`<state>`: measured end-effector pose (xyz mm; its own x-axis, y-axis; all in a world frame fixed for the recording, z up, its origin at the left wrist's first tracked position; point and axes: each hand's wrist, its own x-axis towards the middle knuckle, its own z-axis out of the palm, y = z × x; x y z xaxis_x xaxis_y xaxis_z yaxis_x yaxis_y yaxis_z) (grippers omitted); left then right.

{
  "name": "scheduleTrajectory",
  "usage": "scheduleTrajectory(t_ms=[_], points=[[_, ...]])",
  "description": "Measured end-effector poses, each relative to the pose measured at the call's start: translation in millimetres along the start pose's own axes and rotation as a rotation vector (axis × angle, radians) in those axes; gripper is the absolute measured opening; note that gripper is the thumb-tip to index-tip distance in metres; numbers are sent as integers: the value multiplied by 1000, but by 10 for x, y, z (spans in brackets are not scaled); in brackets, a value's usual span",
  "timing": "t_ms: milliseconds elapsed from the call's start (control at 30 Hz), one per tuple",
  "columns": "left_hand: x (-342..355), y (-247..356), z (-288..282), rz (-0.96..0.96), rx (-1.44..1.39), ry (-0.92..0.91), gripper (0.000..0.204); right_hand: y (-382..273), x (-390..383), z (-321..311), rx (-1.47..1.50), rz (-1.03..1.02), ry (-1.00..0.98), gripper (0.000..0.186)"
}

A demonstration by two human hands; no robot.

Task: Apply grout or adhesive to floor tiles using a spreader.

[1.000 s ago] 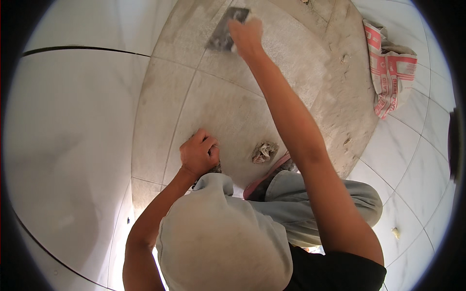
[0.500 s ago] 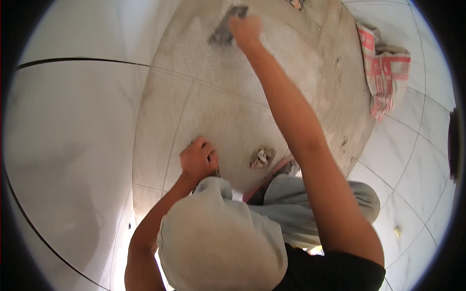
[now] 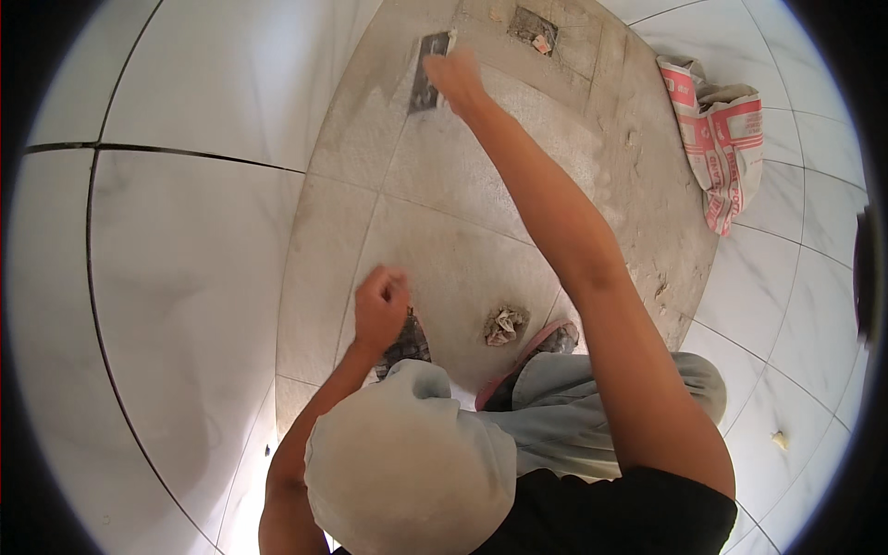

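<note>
My right hand (image 3: pixel 453 79), arm stretched far forward, grips a dark, flat, rectangular trowel (image 3: pixel 428 69). Its blade lies against the dusty tiled floor (image 3: pixel 444 176), close to the left wall; my fingers hide part of it. My left hand (image 3: pixel 381 301) is curled into a loose fist above my left shoe (image 3: pixel 407 342), and no object shows in it. Between my feet a crumpled, pale wad (image 3: pixel 505 326) sits in a rough patch of the floor. Grey smears cover the tiles around the trowel.
White marbled tiles (image 3: pixel 185 222) line the wall on the left. A red-and-white sack (image 3: pixel 731 139) lies crumpled at the right. Far ahead is a rough square recess (image 3: pixel 534 32) with a pinkish scrap in it. A small yellowish scrap (image 3: pixel 779 439) lies at the lower right.
The trowel has turned to stand more upright in view and sits slightly lower. My left hand has lifted off my shoe area a little. The view has shifted, showing more of the far recess.
</note>
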<state>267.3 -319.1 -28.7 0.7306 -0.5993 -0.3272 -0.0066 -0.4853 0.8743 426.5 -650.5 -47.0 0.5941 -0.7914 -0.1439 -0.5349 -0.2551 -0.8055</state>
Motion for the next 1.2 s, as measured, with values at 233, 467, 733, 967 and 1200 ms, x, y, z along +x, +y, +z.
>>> scheduleTrajectory(t_ms=[233, 467, 733, 967, 1200], points=[[1320, 683, -359, 329, -135, 3, 49, -382, -1463, -72, 52, -309, -505, 45], [1667, 393, -602, -53, 192, 161, 30, 94, -1601, -969, -232, -264, -918, 59], [2561, 654, -290, 150, 589, 167, 38, 827, -1989, -3469, -505, 208, -674, 42], [2324, 437, -451, 154, 567, 110, 40, 1474, -2760, -4573, -282, 697, -166, 39], [2638, 612, -361, 189, 781, 122, 39, 1551, -2775, -4186, -72, 683, -176, 41]])
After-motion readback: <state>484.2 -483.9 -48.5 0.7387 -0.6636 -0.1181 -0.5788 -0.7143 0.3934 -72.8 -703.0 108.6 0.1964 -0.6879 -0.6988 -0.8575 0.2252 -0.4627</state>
